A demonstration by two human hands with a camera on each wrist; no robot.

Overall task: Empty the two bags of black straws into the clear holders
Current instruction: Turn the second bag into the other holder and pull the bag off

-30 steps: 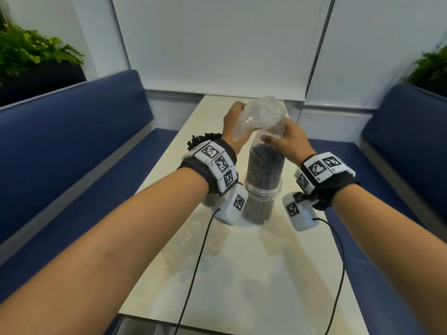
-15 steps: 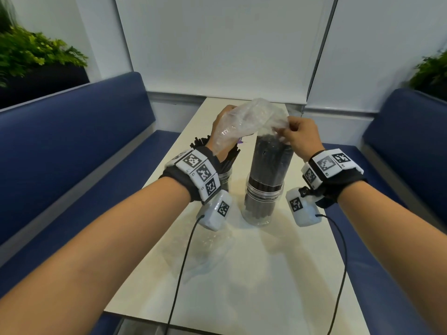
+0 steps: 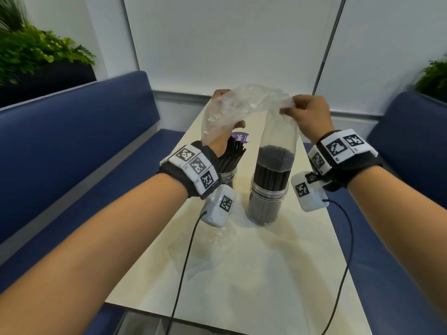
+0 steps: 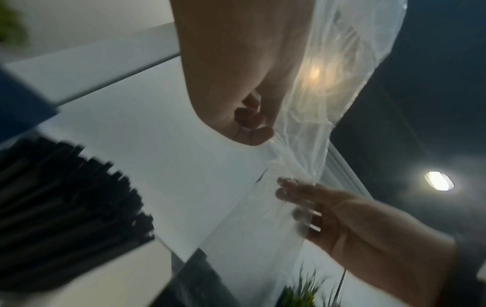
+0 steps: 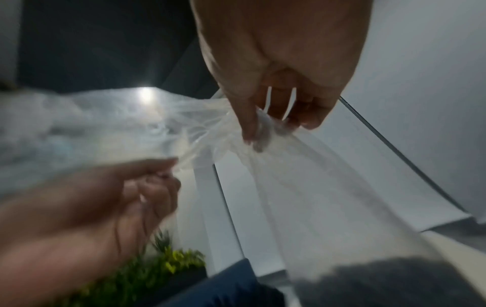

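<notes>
While both hands are raised over the far half of the white table (image 3: 278, 274), a clear plastic bag (image 3: 244, 102) stretches between them, crumpled and see-through, arching above the two holders. The right hand (image 3: 310, 114) pinches the bag's gathered top between thumb and fingertips, which the right wrist view shows closely, the film fanning downward from that pinch. The left hand (image 3: 223, 122) grips the other end of the film with curled fingers, and loose plastic drapes over its back. From the right hand's pinch the bag hangs down as a straight tube over the bundle of black straws (image 3: 272, 170), whose flat dark tops show through the film. Those straws stand upright and tightly packed in the right clear holder (image 3: 268, 197), a round jar with a ribbed collar, its base on the table. Just to its left, partly hidden behind the left wrist, stands the left clear holder (image 3: 228, 176), with its black straws (image 3: 233, 153) fanning out loosely above the rim. A small purple label (image 3: 239, 137) sits behind them. Another empty clear bag (image 3: 205, 247) lies flat on the table nearer the person. Blue bench seats (image 3: 84, 141) flank both long table edges, and open tabletop stretches toward the near edge.
</notes>
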